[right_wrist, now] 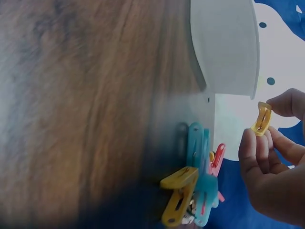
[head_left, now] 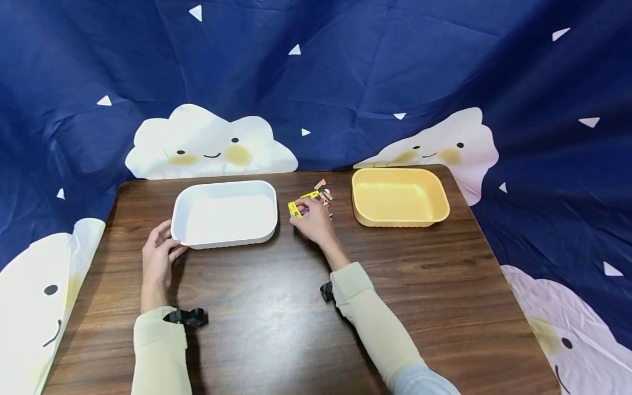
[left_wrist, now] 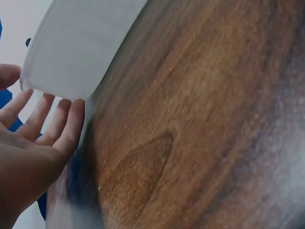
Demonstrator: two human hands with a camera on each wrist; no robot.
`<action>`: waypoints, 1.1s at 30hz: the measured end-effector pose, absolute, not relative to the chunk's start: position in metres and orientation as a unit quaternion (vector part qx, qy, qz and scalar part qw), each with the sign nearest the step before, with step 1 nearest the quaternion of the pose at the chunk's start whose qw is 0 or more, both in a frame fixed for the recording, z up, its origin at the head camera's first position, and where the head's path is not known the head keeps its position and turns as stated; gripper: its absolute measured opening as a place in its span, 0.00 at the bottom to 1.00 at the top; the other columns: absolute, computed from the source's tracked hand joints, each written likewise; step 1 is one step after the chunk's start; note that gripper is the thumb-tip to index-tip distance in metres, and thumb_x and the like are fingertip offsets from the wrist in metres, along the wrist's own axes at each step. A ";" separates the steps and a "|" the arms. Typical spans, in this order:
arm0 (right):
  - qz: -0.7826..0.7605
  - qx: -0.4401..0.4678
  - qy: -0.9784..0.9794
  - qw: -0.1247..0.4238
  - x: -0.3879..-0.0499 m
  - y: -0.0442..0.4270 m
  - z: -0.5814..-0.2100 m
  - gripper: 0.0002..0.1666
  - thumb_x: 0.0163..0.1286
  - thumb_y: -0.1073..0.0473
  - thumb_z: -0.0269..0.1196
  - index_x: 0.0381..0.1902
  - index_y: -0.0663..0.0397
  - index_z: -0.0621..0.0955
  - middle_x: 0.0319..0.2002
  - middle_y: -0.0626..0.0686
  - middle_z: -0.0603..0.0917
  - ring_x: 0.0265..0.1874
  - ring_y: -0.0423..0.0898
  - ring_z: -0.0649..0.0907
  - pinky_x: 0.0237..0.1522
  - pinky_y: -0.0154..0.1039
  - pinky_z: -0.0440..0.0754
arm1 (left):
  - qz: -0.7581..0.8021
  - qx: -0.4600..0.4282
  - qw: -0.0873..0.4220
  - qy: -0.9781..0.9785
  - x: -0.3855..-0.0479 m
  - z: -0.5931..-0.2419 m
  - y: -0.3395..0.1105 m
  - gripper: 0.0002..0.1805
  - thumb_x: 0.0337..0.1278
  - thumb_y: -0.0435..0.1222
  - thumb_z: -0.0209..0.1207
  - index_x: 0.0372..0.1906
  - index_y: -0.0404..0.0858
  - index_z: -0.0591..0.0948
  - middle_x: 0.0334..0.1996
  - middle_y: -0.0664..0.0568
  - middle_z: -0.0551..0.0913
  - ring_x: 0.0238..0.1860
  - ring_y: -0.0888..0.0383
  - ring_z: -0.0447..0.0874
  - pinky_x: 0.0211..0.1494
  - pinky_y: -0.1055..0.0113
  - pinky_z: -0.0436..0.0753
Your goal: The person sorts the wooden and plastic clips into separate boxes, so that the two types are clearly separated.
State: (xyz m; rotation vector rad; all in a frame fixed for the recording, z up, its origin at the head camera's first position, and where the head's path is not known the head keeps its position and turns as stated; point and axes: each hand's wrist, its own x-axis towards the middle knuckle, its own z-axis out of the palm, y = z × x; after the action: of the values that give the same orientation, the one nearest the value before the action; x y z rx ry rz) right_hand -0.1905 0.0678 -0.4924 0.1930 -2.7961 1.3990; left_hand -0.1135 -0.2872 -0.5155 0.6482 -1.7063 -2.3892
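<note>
My right hand (head_left: 313, 222) pinches a yellow clothespin (right_wrist: 261, 119) between thumb and fingertips, close to the right side of the white tray (head_left: 224, 244). Just beyond and below that hand lies a small pile of clothespins; the right wrist view shows a yellow clothespin (right_wrist: 181, 195), a blue clothespin (right_wrist: 194, 145) and a red clothespin (right_wrist: 218, 160) there. Part of the pile is hidden by the hand in the head view. At the tray's near left corner my left hand (head_left: 158, 258) touches the wall and rim with its fingers spread and nearly straight.
A yellow tray (head_left: 400, 224) stands right of the pile. Both trays sit toward the far edge of the brown wooden table (head_left: 276, 329). Behind and around it hangs a dark blue cloth (head_left: 326, 82) with clouds and white triangles. Each wrist wears a black strap.
</note>
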 end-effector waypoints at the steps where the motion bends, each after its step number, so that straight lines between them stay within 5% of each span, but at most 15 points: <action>1: 0.448 0.065 -0.891 0.002 -0.191 0.066 -0.491 0.25 0.54 0.64 0.68 0.52 0.60 0.85 0.42 0.53 0.84 0.41 0.50 0.82 0.44 0.39 0.77 | -0.793 0.209 0.069 -0.569 -0.113 -0.516 -0.287 0.27 0.66 0.18 0.49 0.68 0.36 0.71 0.53 0.51 0.76 0.44 0.61 0.81 0.43 0.70 0.84; 33: 0.476 0.064 -0.876 -0.042 -0.199 0.024 -0.470 0.21 0.59 0.61 0.69 0.52 0.56 0.85 0.39 0.50 0.82 0.33 0.43 0.80 0.35 0.34 0.77 | -0.787 0.122 0.058 -0.602 -0.111 -0.522 -0.295 0.28 0.67 0.21 0.55 0.71 0.34 0.68 0.53 0.52 0.77 0.46 0.63 0.81 0.45 0.72 0.83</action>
State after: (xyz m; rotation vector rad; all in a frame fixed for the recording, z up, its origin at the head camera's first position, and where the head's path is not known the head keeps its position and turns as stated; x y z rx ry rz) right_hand -0.1987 0.0239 -0.4701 0.2056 -2.8288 1.5358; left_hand -0.1113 -0.2953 -0.5219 0.3695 -1.8240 -2.3863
